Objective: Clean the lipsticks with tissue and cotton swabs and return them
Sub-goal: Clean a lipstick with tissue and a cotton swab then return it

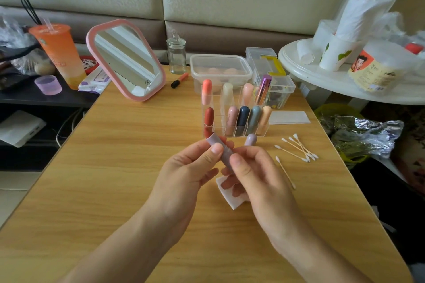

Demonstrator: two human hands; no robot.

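Observation:
Both hands hold a lilac lipstick tube above the wooden table. My left hand pinches its upper end with thumb and fingers. My right hand grips its lower end. The tube's lilac cap stands on the table just behind my right hand. A white tissue lies under my hands, partly hidden. Several cotton swabs lie to the right, and one single swab lies nearer. A clear organiser behind holds several capsule lipsticks and a metallic purple one.
A pink-framed mirror stands at the back left beside an orange drink cup. A glass jar, a lidded plastic box and a folded tissue sit behind the organiser. A white round side table stands at right.

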